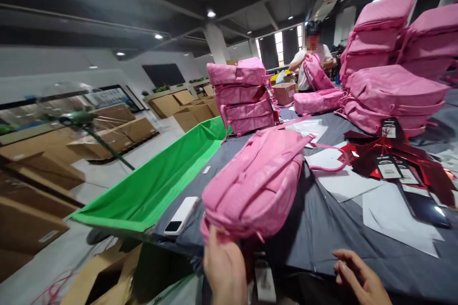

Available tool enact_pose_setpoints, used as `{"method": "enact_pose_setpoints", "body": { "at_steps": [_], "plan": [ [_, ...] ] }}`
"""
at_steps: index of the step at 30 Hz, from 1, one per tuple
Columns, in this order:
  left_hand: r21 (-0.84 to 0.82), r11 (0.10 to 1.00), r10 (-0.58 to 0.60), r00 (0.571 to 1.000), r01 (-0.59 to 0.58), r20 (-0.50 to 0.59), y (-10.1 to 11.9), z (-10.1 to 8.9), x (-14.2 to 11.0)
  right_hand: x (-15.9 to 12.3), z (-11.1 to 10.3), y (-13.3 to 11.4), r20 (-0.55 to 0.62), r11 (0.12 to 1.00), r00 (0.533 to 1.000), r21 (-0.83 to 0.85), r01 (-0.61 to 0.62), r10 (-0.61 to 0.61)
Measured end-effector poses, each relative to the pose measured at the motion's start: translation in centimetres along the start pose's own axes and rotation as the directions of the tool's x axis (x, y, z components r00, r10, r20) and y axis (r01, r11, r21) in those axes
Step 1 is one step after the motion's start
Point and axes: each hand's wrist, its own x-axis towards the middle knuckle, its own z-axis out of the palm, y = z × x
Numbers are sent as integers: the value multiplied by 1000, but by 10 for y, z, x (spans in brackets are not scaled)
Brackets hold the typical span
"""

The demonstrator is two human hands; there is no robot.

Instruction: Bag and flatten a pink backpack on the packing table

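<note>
A pink backpack (255, 181) lies on the dark cloth-covered table, its straps facing up. My left hand (225, 262) grips its near lower edge, with the fingertips partly hidden by the fabric. Below that edge, close to my left hand, hangs a white and black tag (265, 279). My right hand (359, 276) hovers over the table's front edge, apart from the backpack, fingers loosely bent and holding nothing. A white phone-like device (181, 215) lies left of the backpack.
Stacked pink backpacks (246, 95) stand behind, with more backpacks (390, 95) at right. Red tags (400, 162) lie on white sheets (397, 219). A green fabric trough (153, 186) borders the table's left side. Cardboard boxes (32, 214) fill the floor. A person (311, 64) handles a backpack opposite.
</note>
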Motion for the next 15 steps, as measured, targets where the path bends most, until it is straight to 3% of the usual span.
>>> {"method": "enact_pose_setpoints", "body": {
  "at_steps": [1,2,4,7,9,11,13,15],
  "plan": [
    [113,972,-213,976,208,37,-19,-32,-6,-1,-3,-4,-7,1000,1000,-15,-10,10],
    [167,932,-322,947,321,-20,-36,-59,-13,-1,-5,-8,-12,999,1000,-34,-20,19],
    [199,882,-437,900,427,6,-60,-97,-26,-1,-11,-17,-26,996,999,-81,-26,24],
    [230,830,-538,838,508,88,-71,-109,-32,3,-34,-27,-48,980,998,-199,18,-28],
    [258,824,-548,825,504,138,-71,-101,-27,9,-63,-32,-140,942,984,-331,57,-109],
    [297,845,-505,846,444,170,-69,-96,-19,18,-101,-38,-277,882,941,-469,46,-196],
    [383,868,-412,889,317,199,-67,-100,-13,31,-138,-42,-371,824,893,-567,-1,-255],
    [471,866,-303,925,167,229,-61,-110,-8,47,-167,-41,-391,774,879,-632,-39,-274]
  ]
}}
